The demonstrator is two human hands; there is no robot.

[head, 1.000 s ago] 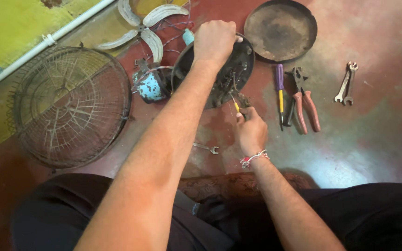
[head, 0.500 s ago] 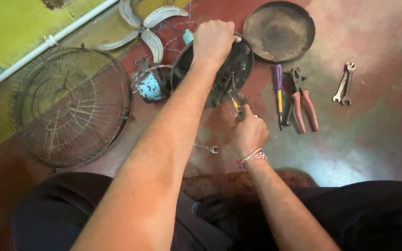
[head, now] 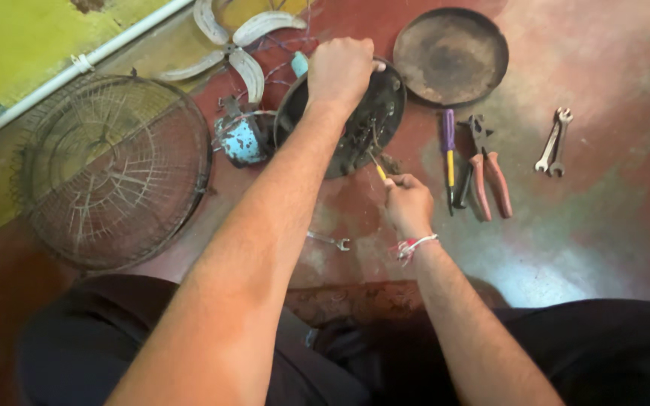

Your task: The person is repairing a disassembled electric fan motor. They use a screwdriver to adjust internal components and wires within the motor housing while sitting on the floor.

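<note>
Hardly shifted, left hand (head: 340,69) grips the motor housing (head: 362,128); right hand (head: 409,204) pinches a screwdriver (head: 377,167).

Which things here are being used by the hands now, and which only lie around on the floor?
In use:
- left hand gripping the round dark fan housing
- right hand holding a yellow-handled tool at the housing

Lying about:
- wire fan guard
- fan blades
- round pan-like cover
- purple screwdriver
- pliers
- spanners
- small spanner

Packages: none in view.
Labels: none to be seen on the tools or fan parts.
Signs: none.
Screens: none.
</note>
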